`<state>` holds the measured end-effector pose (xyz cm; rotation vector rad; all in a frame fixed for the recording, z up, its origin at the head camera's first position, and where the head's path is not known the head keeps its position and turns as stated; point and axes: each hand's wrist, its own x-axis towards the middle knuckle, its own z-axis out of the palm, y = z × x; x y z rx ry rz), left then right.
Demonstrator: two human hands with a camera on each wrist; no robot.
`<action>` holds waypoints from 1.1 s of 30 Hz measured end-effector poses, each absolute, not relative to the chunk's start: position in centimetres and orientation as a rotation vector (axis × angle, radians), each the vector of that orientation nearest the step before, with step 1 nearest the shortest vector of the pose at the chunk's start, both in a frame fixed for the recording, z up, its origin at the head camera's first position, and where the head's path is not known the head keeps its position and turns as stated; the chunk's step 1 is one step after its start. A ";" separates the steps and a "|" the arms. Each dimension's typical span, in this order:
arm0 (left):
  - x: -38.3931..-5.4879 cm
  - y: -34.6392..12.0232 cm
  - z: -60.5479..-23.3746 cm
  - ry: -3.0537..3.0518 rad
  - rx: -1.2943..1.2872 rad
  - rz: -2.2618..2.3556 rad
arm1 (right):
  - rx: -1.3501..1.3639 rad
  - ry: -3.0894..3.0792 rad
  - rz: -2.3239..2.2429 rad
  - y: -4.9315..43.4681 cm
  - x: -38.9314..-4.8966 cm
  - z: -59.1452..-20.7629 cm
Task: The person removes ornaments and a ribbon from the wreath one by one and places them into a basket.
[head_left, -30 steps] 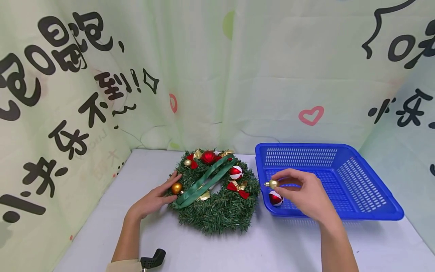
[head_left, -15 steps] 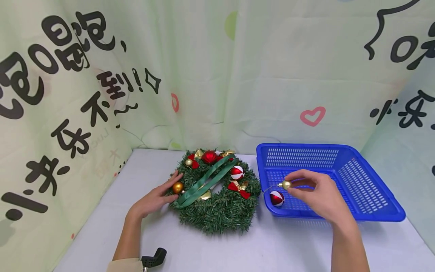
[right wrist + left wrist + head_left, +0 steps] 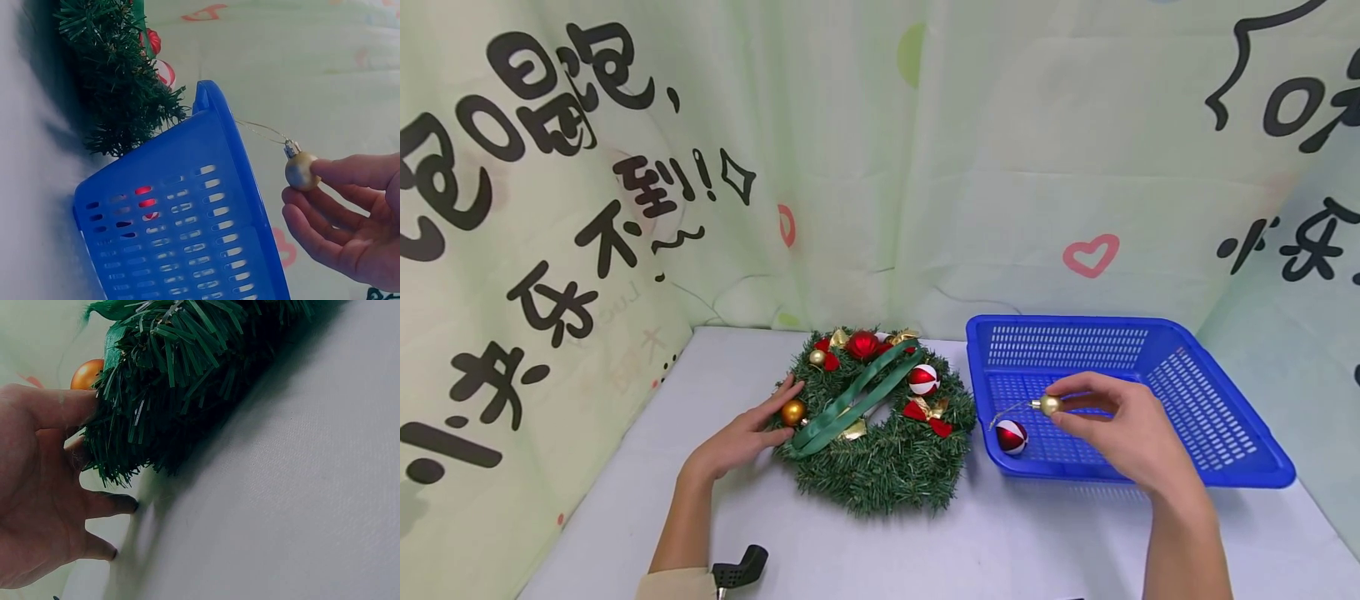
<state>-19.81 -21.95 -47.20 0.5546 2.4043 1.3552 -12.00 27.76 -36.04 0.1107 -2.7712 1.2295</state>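
In the head view my left hand (image 3: 741, 437) rests at the left side of a green Christmas wreath (image 3: 887, 479), thumb and forefinger on either side of an orange-gold bauble (image 3: 793, 412). The left wrist view shows its fingers (image 3: 109, 504) spread out, two of them below the wreath's needles. My right hand (image 3: 1123, 425) pinches a small gold bauble (image 3: 302, 171) between thumb and fingertips, above the blue basket (image 3: 1255, 450). A thin thread loop (image 3: 262, 129) trails from the bauble's cap toward the basket rim. A red-and-white bauble (image 3: 1011, 437) lies in the basket's near left corner.
Green ribbon (image 3: 857, 400) crosses the wreath, which also bears a red bauble (image 3: 862, 345), another striped bauble (image 3: 923, 380) and a red-and-gold bow (image 3: 928, 417). The table (image 3: 647, 492) is white. A printed curtain (image 3: 1000, 167) hangs behind.
My right hand has moved right with the gold bauble, from the basket's left rim to over its inside, and the thread loop now shows stretched out. The left hand has stayed on the wreath.
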 end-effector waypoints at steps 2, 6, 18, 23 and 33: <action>-19.8 -22.0 -47.2 2.412 0.556 1.353 | 0.100 -2.775 1.228 27.8 -12.0 -36.1; -19.7 -22.1 -47.2 2.422 0.558 1.349 | 0.088 -2.789 1.214 27.9 -12.1 -36.1; -19.7 -22.2 -47.4 2.414 0.526 1.356 | 0.092 -2.815 1.143 27.8 -12.3 -36.1; -19.7 -22.2 -47.4 2.412 0.523 1.358 | 0.102 -2.852 1.166 27.4 -12.5 -36.3; -19.9 -22.0 -47.5 2.404 0.533 1.363 | 0.187 -2.908 1.200 26.8 -12.8 -37.2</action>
